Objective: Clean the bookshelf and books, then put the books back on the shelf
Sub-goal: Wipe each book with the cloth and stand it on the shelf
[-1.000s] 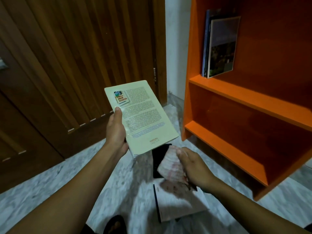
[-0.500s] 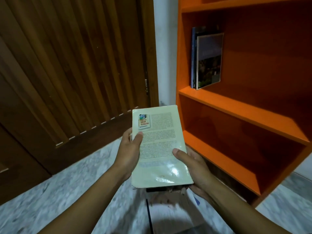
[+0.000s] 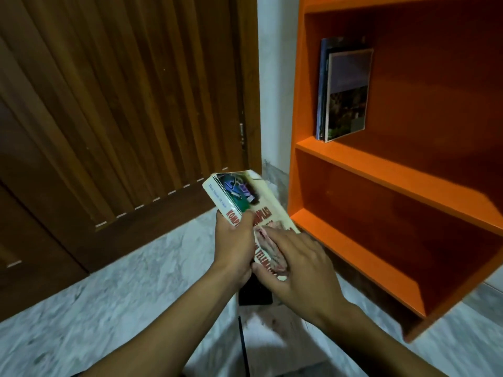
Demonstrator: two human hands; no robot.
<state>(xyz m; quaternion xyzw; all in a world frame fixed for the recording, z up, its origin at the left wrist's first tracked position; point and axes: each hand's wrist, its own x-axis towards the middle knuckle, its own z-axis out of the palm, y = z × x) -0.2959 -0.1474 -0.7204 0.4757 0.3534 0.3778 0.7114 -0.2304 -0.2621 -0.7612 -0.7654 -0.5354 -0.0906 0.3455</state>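
My left hand (image 3: 235, 246) grips a cream paperback book (image 3: 245, 200) by its spine, front cover up, in front of the orange bookshelf (image 3: 381, 170). A pale pink cloth (image 3: 268, 244) lies on the cover under my right hand (image 3: 296, 270), which presses it down with its fingers laid flat. Two books (image 3: 345, 91) stand upright at the left end of the middle shelf. The two lower shelves hold nothing.
On the marble floor (image 3: 122, 295) below my hands lie a dark book (image 3: 254, 293) and a pale book (image 3: 275, 338). A brown slatted wooden door (image 3: 122, 104) fills the left. A white wall strip (image 3: 276, 77) separates door and shelf.
The book has been flipped from back cover to front cover. My right hand moved from the book's lower edge onto the cover with the cloth. The camera view rose.
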